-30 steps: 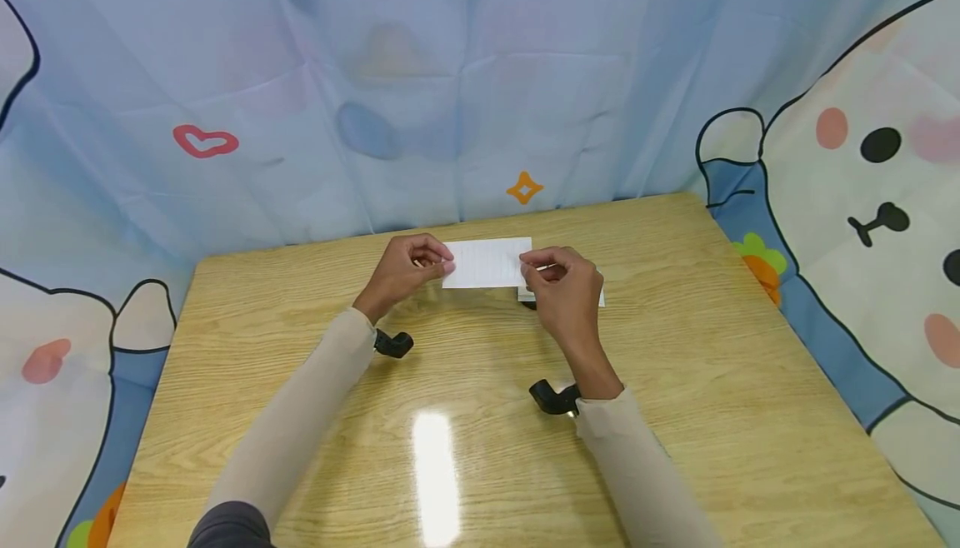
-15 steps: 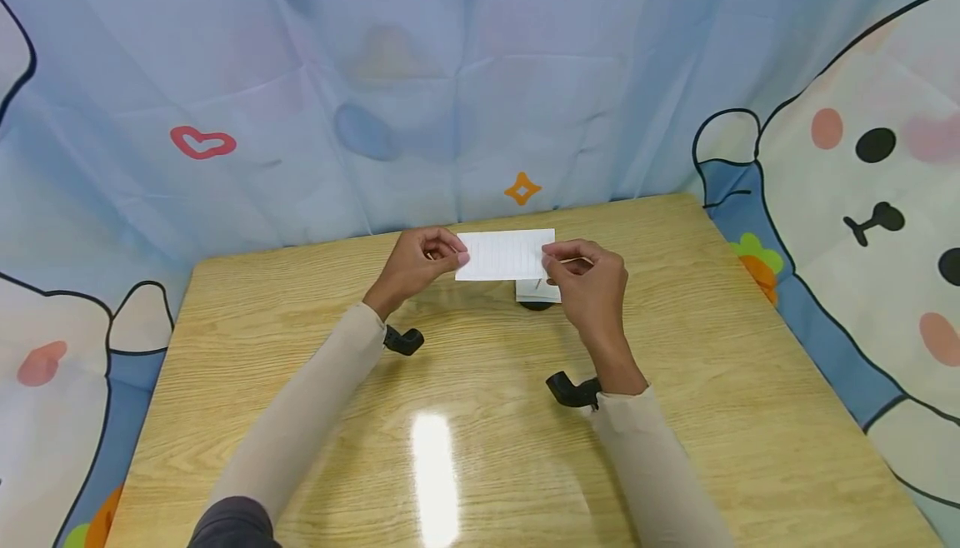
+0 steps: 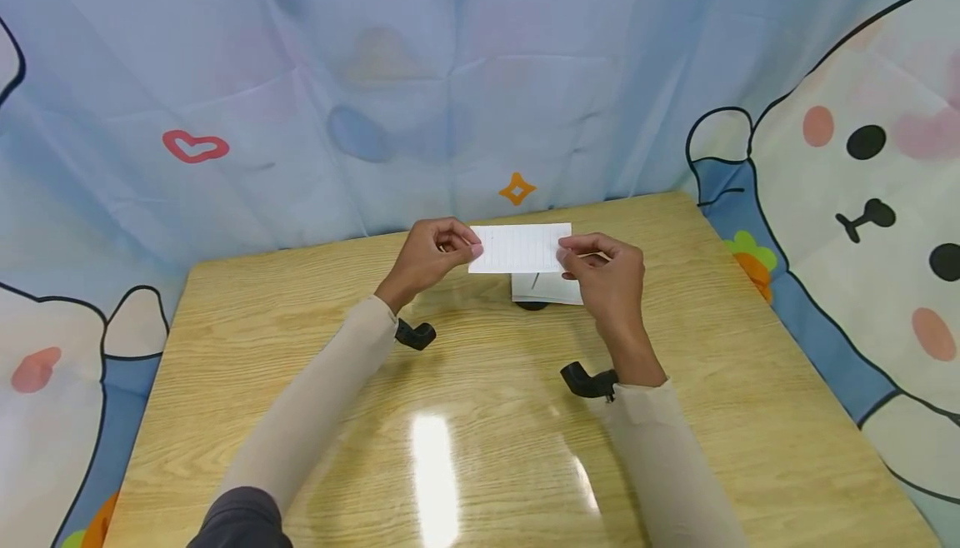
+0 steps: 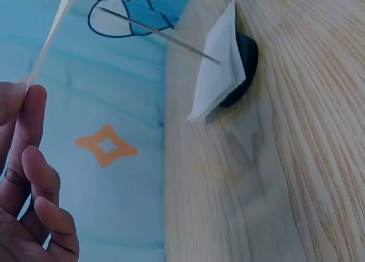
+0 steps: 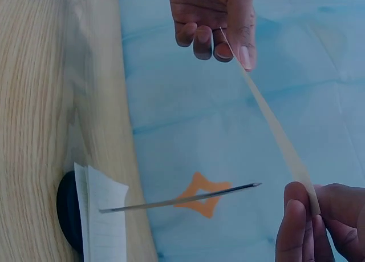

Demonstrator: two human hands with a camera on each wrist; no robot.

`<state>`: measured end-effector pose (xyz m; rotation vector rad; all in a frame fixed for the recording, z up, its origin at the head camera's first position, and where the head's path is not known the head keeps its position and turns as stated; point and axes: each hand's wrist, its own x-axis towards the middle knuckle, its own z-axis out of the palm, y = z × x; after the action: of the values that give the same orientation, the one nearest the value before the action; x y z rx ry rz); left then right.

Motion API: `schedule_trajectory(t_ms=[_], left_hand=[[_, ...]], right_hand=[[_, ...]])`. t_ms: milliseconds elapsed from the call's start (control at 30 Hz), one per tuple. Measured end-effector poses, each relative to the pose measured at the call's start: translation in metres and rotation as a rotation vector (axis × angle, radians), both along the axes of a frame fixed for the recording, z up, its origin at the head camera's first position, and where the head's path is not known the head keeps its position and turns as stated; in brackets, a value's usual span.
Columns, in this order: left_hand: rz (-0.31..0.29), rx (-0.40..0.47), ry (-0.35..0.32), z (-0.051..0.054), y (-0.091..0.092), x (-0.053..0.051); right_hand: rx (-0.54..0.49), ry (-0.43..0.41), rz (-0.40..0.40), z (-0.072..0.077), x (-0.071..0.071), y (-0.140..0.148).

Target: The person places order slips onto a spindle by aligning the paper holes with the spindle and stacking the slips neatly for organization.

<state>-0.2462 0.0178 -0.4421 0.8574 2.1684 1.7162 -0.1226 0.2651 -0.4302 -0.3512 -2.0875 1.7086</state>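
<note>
A lined white paper slip (image 3: pixel 520 248) is held level between both hands, above the far part of the table. My left hand (image 3: pixel 431 256) pinches its left end between thumb and fingers. The right end is pinched by my right hand (image 3: pixel 611 277). Below and slightly behind the slip stands a bill spike, its black base (image 4: pixel 248 71) on the table. Several paper slips (image 4: pixel 219 65) are pierced on its thin metal needle (image 5: pixel 188 201), lying low against the base. In the right wrist view the needle's tip stands free of the held slip. The head view hides most of the needle.
The wooden table (image 3: pixel 360 423) ends at a blue printed curtain (image 3: pixel 405 115) just beyond the spike. Black wrist mounts (image 3: pixel 588 381) stick out from both sleeves. Light glares off the tabletop (image 3: pixel 435 481) near the front.
Both hands have moved to the right and a little up with the slip between them. More of the pierced papers now shows below it. Both grips have stayed the same.
</note>
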Motion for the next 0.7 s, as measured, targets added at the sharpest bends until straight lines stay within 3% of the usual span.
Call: schedule_trajectory(t_ms=[700], left_hand=[[0.007,0.073,-0.016,0.008,0.036,0.002]], right_hand=[[-0.016,-0.021,-0.093,0.012,0.001,0.028]])
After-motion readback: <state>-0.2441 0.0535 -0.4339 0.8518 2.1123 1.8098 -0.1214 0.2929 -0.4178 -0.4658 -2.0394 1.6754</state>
